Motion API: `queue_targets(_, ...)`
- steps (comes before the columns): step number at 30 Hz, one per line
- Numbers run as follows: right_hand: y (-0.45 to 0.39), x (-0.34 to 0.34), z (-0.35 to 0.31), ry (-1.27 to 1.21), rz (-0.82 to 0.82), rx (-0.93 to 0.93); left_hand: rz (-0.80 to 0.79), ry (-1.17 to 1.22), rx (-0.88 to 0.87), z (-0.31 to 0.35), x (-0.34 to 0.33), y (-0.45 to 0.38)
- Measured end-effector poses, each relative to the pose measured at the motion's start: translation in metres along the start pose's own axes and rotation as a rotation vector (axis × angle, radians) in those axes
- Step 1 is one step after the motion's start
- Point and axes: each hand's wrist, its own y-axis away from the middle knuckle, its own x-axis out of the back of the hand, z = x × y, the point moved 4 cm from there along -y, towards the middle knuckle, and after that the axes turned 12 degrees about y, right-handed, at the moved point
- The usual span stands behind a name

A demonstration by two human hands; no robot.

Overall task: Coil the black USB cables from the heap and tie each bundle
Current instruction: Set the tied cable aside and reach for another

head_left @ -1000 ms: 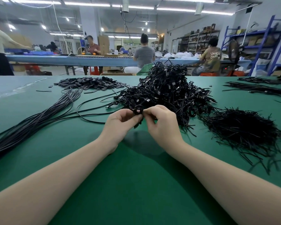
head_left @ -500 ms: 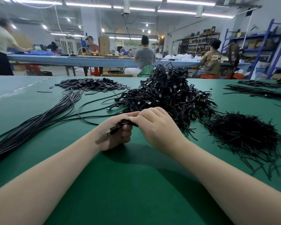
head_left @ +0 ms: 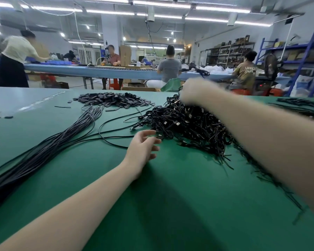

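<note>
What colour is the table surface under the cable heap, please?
Green table surface, clearest in the head view.

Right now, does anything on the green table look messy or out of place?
Only slightly. A few black strips lie apart from the strip pile, and loose cables loop out of the tangled heap. Nothing looks broken or spilled.

Hands have parted after working together on one cable bundle.

The right hand (head_left: 194,91), blurred, has swung up over the far side of the heap (head_left: 188,122); the left hand (head_left: 143,147) now lies loose-fingered at its near edge.
</note>
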Motion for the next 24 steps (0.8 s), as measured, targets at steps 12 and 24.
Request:
queue_targets(12,0.111,-0.143,-0.052,-0.262,0.022,0.146,0.149,-2.049,0.364,0.118,0.213,-0.005)
queue_targets(24,0.114,-0.140,-0.052,-0.302,0.000,0.159,0.156,-1.703,0.392,0.136,0.277,0.049)
